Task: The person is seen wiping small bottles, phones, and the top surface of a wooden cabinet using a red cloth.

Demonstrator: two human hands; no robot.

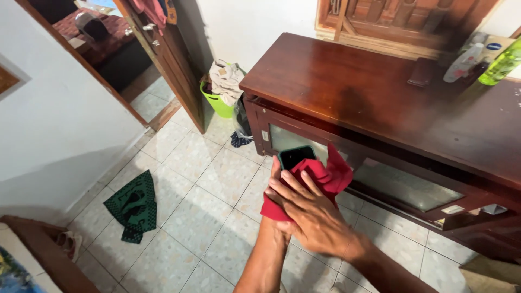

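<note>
A dark phone (296, 156) with a green edge is held in the air just in front of the wooden worktop (347, 87), its screen up toward the camera and its long axis running from the person out toward the worktop's glass-fronted lower part; only its far end shows. A red cloth (325, 176) is bunched over the rest of it. The left hand (274, 187) is underneath, mostly hidden, and seems to cup the phone and cloth from below, though its grip cannot be seen fully. The right hand (309, 209) lies flat on top with fingers spread, pressing the cloth against the phone. The likely trouble, as I judge it, is a slip: the smooth phone could slide out of the loose cloth and fall to the tiled floor (184, 201) directly below the worktop's edge. At the far right end of the worktop stand 2 bottles, 1 white (463, 64) and 1 green (502, 64). Left of the worktop sits a green basket (217, 102) with laundry, and further left a green patterned cloth (133, 205) lies on the floor.
</note>
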